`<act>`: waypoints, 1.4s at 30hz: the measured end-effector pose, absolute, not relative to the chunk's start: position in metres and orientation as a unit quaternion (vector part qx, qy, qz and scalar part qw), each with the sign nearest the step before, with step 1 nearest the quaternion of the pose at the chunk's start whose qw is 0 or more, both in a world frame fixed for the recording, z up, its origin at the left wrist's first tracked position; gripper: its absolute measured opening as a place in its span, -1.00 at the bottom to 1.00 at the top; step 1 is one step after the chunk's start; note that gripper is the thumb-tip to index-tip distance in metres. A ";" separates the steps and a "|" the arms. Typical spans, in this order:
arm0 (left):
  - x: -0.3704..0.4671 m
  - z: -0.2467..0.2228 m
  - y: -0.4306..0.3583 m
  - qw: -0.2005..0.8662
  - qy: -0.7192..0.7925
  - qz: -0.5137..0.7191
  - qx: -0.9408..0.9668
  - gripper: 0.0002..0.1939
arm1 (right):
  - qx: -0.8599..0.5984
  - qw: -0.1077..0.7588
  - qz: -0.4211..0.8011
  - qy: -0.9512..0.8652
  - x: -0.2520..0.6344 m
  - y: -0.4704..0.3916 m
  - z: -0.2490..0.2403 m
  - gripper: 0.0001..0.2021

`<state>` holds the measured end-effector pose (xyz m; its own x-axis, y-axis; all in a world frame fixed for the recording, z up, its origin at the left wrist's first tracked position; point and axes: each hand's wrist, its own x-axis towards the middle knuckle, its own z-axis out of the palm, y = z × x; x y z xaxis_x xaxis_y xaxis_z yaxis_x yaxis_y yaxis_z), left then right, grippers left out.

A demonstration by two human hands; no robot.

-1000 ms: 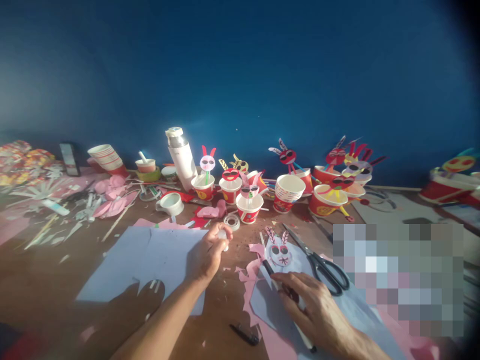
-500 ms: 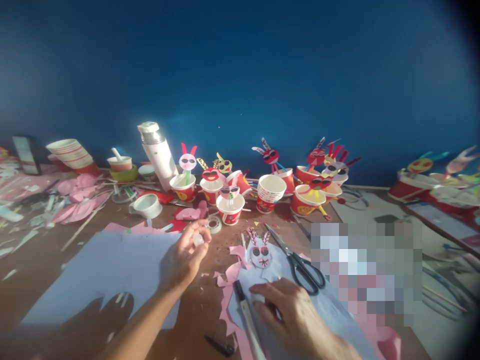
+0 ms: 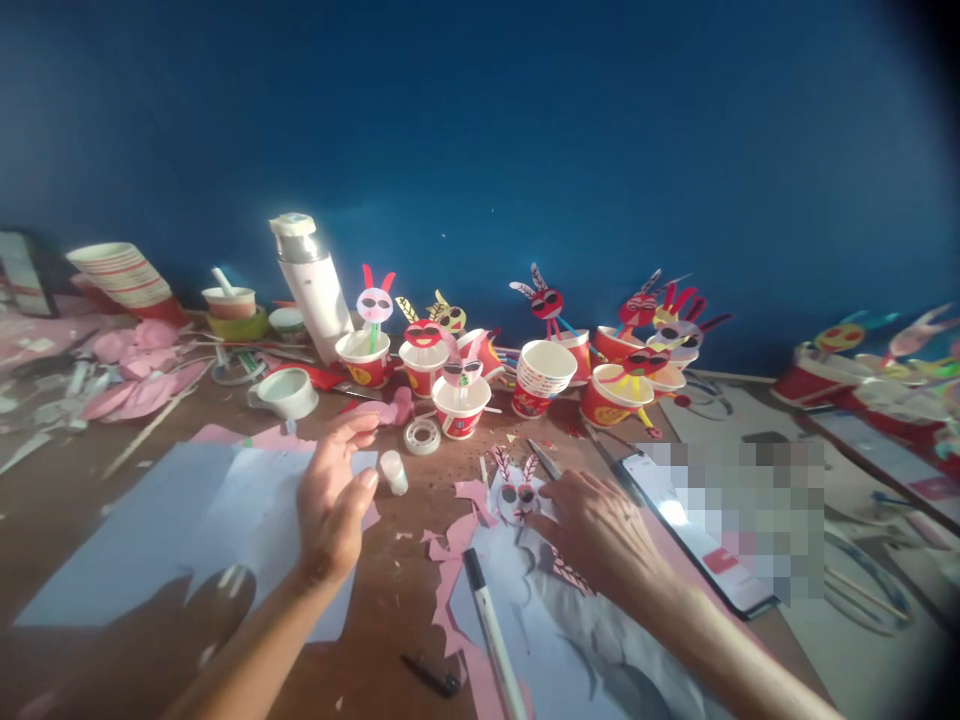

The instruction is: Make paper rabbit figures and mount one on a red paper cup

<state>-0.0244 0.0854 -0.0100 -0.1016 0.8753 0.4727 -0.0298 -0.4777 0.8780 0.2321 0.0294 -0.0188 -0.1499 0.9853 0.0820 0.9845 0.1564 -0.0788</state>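
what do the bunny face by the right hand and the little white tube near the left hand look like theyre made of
Bunny face: looks like cut paper, matte, with flat layered pieces for the ears and dark glasses, resting by the right hand.
Small white tube: probably plastic, smooth and slightly translucent, standing upright just beyond the open left hand; too small to be sure.

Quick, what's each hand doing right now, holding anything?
Left hand: open, holding nothing, beside the small white bottle.
Right hand: over the scissors next to the paper bunny face; whether it grips them cannot be told.
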 end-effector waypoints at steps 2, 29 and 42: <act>-0.025 0.004 0.069 0.344 0.348 0.653 0.578 -0.72 | -0.645 0.052 -0.003 -0.763 0.229 0.028 -0.022 -0.79; 0.045 -0.006 0.049 0.820 0.446 0.216 0.285 -0.81 | -0.481 0.228 -0.115 -0.839 0.236 0.031 -0.030 -0.81; 0.045 -0.007 0.048 0.820 0.416 0.292 0.261 -0.87 | -0.478 0.292 0.007 -0.829 0.246 0.009 -0.008 -0.85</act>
